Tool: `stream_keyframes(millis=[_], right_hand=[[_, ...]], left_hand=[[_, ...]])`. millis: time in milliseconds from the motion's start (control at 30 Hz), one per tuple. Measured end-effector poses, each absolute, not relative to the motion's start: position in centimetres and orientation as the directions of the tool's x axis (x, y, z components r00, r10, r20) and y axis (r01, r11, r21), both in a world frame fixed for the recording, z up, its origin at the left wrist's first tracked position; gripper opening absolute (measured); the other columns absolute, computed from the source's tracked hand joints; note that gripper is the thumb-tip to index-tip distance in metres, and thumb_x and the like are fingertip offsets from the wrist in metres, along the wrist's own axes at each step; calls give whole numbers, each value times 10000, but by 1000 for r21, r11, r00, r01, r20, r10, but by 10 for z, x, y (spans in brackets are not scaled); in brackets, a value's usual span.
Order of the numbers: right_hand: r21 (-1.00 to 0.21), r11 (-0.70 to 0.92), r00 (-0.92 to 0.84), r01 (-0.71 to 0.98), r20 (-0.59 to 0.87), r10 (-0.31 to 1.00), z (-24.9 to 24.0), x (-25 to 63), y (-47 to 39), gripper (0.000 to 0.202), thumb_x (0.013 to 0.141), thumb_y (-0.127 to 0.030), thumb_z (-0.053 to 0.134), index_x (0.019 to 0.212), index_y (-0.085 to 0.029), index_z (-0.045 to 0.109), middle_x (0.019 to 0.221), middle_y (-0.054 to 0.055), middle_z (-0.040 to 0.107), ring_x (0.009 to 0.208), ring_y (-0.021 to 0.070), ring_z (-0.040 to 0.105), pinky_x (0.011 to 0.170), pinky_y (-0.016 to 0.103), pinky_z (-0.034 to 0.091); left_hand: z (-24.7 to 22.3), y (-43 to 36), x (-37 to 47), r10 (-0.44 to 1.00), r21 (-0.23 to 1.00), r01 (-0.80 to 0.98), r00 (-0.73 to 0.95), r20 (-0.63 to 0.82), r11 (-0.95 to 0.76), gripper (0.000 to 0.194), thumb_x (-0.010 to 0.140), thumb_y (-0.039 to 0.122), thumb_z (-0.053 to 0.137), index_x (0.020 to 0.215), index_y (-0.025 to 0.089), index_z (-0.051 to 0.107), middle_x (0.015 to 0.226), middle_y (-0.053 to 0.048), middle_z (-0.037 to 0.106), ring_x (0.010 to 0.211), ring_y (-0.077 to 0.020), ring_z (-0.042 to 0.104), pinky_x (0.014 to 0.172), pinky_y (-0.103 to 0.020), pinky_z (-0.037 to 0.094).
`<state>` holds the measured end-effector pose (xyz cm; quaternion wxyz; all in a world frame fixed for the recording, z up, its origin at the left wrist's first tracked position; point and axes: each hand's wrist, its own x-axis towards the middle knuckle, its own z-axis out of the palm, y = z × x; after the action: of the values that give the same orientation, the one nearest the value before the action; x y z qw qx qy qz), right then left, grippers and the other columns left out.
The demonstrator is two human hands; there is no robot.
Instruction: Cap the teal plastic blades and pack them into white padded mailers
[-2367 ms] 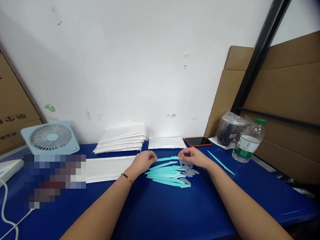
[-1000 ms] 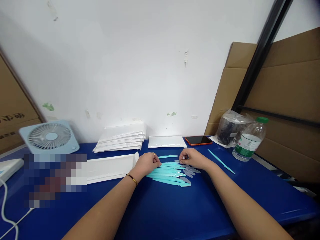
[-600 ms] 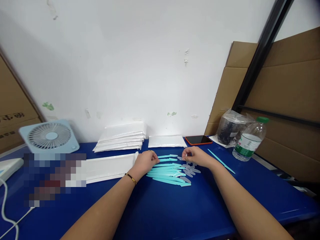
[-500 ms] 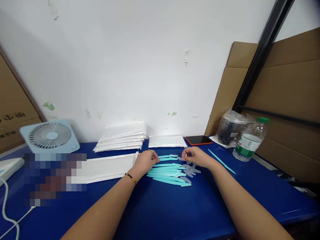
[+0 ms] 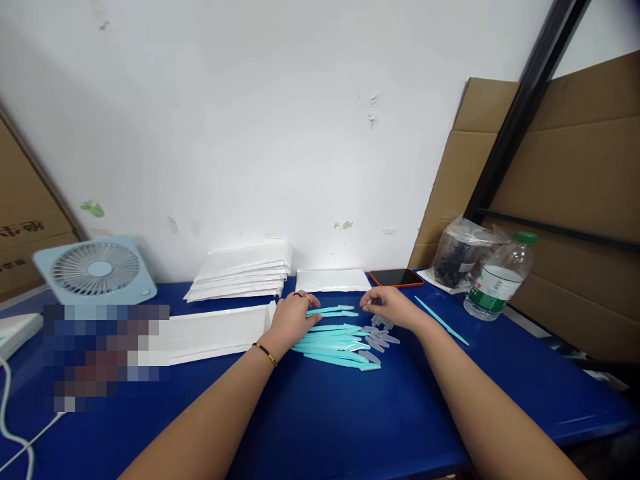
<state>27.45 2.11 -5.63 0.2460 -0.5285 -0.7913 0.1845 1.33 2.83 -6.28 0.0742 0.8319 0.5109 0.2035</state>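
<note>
Several turquoise eyebrow razors [image 5: 330,341] lie side by side on the blue table, their blade ends pointing right. Over the handle ends of the two farthest razors [image 5: 337,311] rests my left hand [image 5: 295,317], thumb and index finger apart. My right hand [image 5: 387,305] hovers just right of those two blade ends with its fingers curled together. Whatever its fingertips hold, if anything, is too small to make out. Below it is a loose pile of clear plastic blade covers [image 5: 379,339]. One more razor [image 5: 441,320] lies alone to the right.
White padded envelopes [image 5: 240,270] are stacked by the wall, with a single envelope [image 5: 333,280] beside them and a long one [image 5: 215,333] left of my hand. A phone [image 5: 397,277], a bagged dark item [image 5: 453,257], a water bottle [image 5: 500,280] and a fan [image 5: 97,270] stand around.
My left thumb and index finger have spread apart at the razors. The clear cover beside my right fingertips at the far razors no longer shows there.
</note>
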Motion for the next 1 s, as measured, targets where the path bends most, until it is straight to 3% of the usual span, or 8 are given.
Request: stream_keyframes(millis=[133,300,467,667,1000], right_hand=[[-536,385,-376,751,133,917,-53,290,16,118,686,-240,632,753,-174,704,788,41,660,655,135,585,586,229,445],[-530,386,-399,755,96,912,-58,289,17,132,679,-288,650,726,-186,718,755,32,658,622,128,589,554,216,444],[-524,386,-394,759,103,913,-62,291,18,177,659,-313,672,777,-189,715,765,33,674,632,139,600,554,220,447],[-517,379,-372,767,122,920,-65,284,18,156,725,-246,582,805,-188,702,671,17,671,564,126,593,521,211,430],[-548,493,-457,676,213,864,-64,268,17,168,770,-234,547,824,-198,702,833,21,704,745,152,628,681,241,462]], left_hand=[[-58,23,8,856,371,775,501,132,-511,160,705,396,614,766,255,661,867,16,654,851,-172,569,715,-251,374],[-61,21,9,881,412,796,472,36,-443,91,721,284,580,695,227,647,717,25,664,700,-138,582,624,-223,368],[-63,27,7,899,346,830,416,136,-437,84,739,286,578,725,227,637,766,16,671,738,-149,593,639,-238,366],[-63,31,6,900,314,843,401,172,-436,96,756,289,571,769,217,634,801,10,675,785,-152,597,668,-245,366],[-65,30,8,879,324,817,432,202,-477,101,768,298,571,761,218,632,792,6,667,790,-157,593,681,-248,370]])
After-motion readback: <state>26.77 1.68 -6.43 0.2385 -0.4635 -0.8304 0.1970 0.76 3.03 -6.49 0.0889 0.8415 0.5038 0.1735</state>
